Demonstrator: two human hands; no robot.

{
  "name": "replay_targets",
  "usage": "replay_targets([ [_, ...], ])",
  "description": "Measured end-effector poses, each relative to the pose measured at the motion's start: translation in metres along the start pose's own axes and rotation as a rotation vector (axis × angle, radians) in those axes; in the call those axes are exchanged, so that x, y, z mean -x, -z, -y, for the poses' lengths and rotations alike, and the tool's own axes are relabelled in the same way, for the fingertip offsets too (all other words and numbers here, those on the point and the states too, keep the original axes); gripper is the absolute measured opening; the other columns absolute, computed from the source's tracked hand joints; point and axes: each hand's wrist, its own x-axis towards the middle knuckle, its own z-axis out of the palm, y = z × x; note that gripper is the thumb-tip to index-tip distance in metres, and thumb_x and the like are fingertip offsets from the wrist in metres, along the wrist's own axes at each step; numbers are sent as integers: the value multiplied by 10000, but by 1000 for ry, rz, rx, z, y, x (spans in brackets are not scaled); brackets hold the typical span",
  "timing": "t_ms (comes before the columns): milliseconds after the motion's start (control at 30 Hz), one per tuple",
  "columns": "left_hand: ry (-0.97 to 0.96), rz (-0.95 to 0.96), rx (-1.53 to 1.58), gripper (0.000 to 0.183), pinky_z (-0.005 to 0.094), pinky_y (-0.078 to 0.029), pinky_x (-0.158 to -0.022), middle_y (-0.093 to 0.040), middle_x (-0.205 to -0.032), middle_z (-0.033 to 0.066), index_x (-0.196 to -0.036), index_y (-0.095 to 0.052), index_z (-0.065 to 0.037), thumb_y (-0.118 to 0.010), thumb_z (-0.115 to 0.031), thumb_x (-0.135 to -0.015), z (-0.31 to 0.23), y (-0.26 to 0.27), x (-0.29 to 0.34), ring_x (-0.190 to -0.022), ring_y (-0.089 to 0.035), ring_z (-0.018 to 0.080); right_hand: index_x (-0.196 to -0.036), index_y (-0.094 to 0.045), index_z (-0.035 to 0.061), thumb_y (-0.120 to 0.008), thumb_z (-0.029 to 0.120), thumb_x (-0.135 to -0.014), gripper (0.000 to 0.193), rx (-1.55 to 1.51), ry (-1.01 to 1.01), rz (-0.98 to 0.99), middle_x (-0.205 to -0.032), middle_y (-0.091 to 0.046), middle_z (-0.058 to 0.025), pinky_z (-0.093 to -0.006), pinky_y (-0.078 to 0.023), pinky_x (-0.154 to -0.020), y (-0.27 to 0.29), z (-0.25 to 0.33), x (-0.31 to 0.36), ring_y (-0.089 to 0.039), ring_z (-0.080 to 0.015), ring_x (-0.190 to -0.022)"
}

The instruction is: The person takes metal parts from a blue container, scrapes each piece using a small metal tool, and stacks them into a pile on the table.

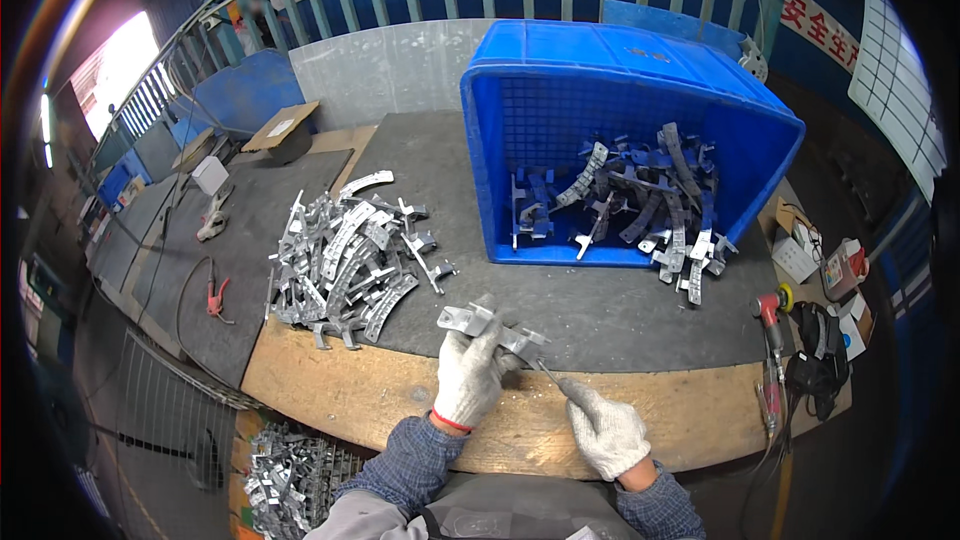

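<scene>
In my gloved left hand (468, 382) is a silvery cast metal bracket (518, 343), tilted over the bench's front part. My right hand (607, 432), also in a white knit glove, is closed around a thin metal hand tool (547, 371). Its slim shaft points up and left, with the tip at or very near the bracket's right end; whether they touch I cannot tell. Most of the tool's handle is hidden in the glove. To the left of my left hand lies a heap of similar metal brackets (345, 250) on the dark mat.
A blue plastic crate (630, 55) lies on its side, brackets (650, 190) spilling from its mouth. At right are a red air sander (768, 320) and open cartons (795, 250). A red air gun (217, 298) sits at left. More parts (290, 480) fill a container below the wooden edge.
</scene>
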Motion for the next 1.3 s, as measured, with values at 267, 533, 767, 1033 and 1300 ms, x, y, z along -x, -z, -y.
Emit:
replay_targets([
  [267,-250,387,-640,624,373,-559,-1110,-701,-1408,127,-1617,-491,28,-554,98,-1001,33,-20,68,-1226,-716,191,-1262,-765,74,-661,319,-1042,346,-109,-101,80,-931,-793,-240,-530,-623,-770,-13,-36,8,-782,-443,-804],
  [533,-737,460,-1293,707,513,-520,-1175,-707,-1422,172,-1543,-579,-45,-734,16,-856,22,-18,55,-1345,-684,332,-1240,-761,13,-697,304,-1048,355,-639,-848,358,-1084,-818,-207,-446,-613,-899,-16,-12,3,-798,-374,-1043],
  [767,-898,182,-1450,548,447,-632,-911,-787,-1202,187,-1395,-680,-35,-633,45,-856,-44,24,-5,-1006,-769,358,-1227,-786,31,-647,251,-1090,295,-176,-41,156,-1180,-786,-246,-484,-599,-961,4,-6,18,-758,-422,-1100],
  [1033,-1034,-735,-1632,553,455,-517,-1150,-674,-1438,238,-1506,-589,29,-740,-222,-1037,-186,48,-50,-1340,-648,364,-1237,-787,57,-687,319,-1046,339,-165,-222,126,-1109,-803,-219,-474,-616,-914,-23,-26,24,-773,-425,-1049],
  [1300,-618,48,-1435,500,427,-592,-1069,-744,-1339,252,-1477,-627,16,-729,-208,-1042,-89,-41,-94,-1228,-748,339,-1223,-783,101,-667,382,-1064,344,-165,-235,170,-1052,-808,-201,-515,-620,-893,-20,-21,21,-772,-444,-1004],
])
